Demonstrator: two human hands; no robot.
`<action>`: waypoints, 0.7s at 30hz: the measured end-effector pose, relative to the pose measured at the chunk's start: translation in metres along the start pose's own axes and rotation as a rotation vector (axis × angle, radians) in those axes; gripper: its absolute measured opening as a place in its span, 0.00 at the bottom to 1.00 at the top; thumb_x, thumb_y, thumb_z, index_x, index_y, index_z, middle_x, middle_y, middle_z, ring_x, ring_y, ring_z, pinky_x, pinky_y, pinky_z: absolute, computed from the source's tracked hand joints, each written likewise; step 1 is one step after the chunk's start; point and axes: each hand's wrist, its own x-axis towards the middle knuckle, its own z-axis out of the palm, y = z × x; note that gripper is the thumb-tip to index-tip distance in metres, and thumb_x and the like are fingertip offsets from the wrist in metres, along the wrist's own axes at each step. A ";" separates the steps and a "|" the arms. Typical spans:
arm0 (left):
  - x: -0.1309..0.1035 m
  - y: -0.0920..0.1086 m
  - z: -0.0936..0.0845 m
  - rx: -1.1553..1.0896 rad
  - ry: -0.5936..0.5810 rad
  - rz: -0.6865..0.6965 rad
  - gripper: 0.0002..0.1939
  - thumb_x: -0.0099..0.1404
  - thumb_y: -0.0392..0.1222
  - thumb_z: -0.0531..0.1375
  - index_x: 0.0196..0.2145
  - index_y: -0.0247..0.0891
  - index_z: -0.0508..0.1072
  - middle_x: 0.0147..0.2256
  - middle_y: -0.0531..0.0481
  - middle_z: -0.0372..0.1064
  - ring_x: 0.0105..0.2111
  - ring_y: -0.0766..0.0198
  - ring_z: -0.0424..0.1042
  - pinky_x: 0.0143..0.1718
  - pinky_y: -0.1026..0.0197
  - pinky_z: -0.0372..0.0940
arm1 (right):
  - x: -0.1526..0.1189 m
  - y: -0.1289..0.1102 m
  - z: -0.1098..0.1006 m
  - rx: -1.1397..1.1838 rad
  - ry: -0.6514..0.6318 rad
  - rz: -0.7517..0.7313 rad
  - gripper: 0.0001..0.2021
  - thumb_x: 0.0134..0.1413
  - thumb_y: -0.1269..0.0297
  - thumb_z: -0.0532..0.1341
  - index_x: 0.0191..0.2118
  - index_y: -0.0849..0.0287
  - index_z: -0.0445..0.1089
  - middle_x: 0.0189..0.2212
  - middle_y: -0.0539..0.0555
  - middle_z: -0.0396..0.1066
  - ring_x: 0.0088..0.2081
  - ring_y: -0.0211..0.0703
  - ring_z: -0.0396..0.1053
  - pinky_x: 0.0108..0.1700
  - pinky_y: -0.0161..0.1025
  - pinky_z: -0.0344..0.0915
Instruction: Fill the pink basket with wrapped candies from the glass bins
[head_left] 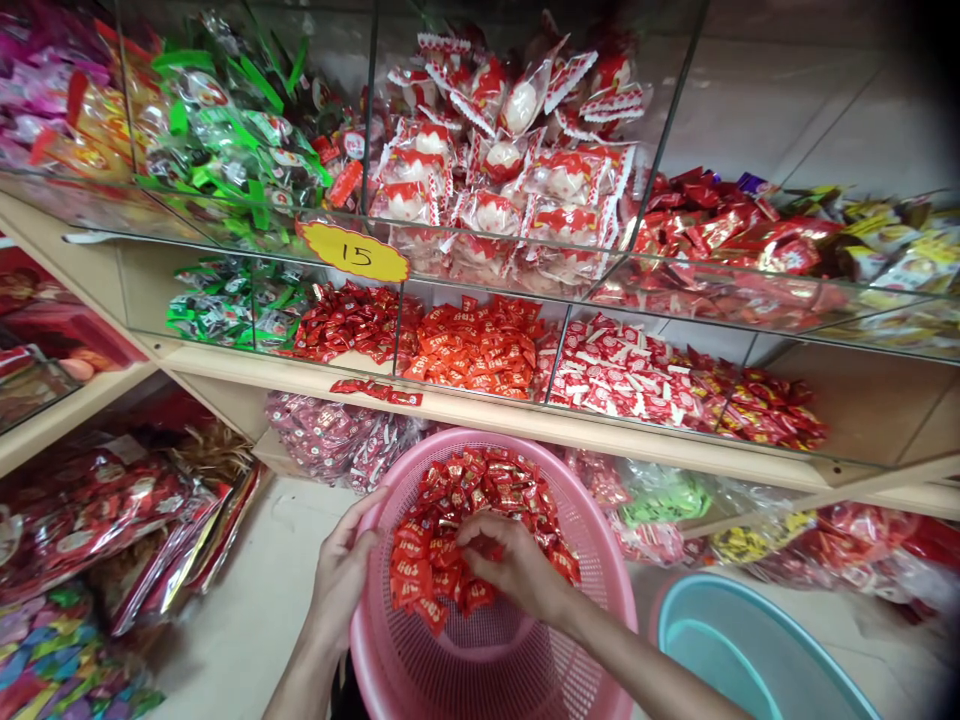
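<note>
pink plastic mesh formed the basket (606,540) at the lower centre of the frame, and the small wrapped packets lay heaped across its upper half: darker red packets (517,480) toward the far side, orange-red packets (411,570) toward the left. the left hand (337,575) was bent closed at the basket's left rim, with thumb and fingertips against it. the right hand (510,560) reached in from the lower right, its fingers curled down among the packets with a small gap to the thumb (red showed in that gap, but i could not tell whether anything was pinched).

the step in hand seemed to be picking through the mixed heap. the next move probably called for a light fingertip grip on one kind, with the rim kept steady.

matching-looking orange-red pieces (480,345) filled a shelf compartment at the middle of the frame, beside dark red ones (349,318). a few loose packets (376,392) lay on the ledge below, and a teal tub (795,640) stood at the lower right.
</note>
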 end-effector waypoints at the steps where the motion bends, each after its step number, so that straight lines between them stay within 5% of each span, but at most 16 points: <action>1: 0.000 0.000 0.000 0.000 0.000 0.000 0.26 0.52 0.38 0.57 0.51 0.41 0.70 0.54 0.49 0.66 0.55 0.55 0.62 0.53 0.59 0.57 | -0.001 -0.001 0.001 -0.034 -0.004 -0.015 0.05 0.53 0.72 0.58 0.34 0.57 0.69 0.33 0.51 0.71 0.35 0.39 0.68 0.39 0.36 0.64; 14: -0.002 0.003 0.002 -0.001 -0.004 0.018 0.25 0.53 0.37 0.56 0.50 0.39 0.70 0.54 0.48 0.65 0.58 0.56 0.58 0.55 0.60 0.54 | -0.026 -0.008 0.039 -0.970 -0.068 -0.137 0.05 0.51 0.75 0.58 0.30 0.58 0.67 0.28 0.53 0.68 0.31 0.44 0.67 0.34 0.40 0.63; 21: -0.002 0.003 0.002 0.017 -0.006 0.036 0.24 0.53 0.37 0.56 0.50 0.38 0.70 0.54 0.48 0.65 0.58 0.57 0.58 0.56 0.61 0.52 | -0.007 -0.008 0.072 -1.105 -0.182 -0.043 0.07 0.50 0.79 0.58 0.34 0.64 0.70 0.30 0.60 0.70 0.32 0.51 0.68 0.31 0.45 0.65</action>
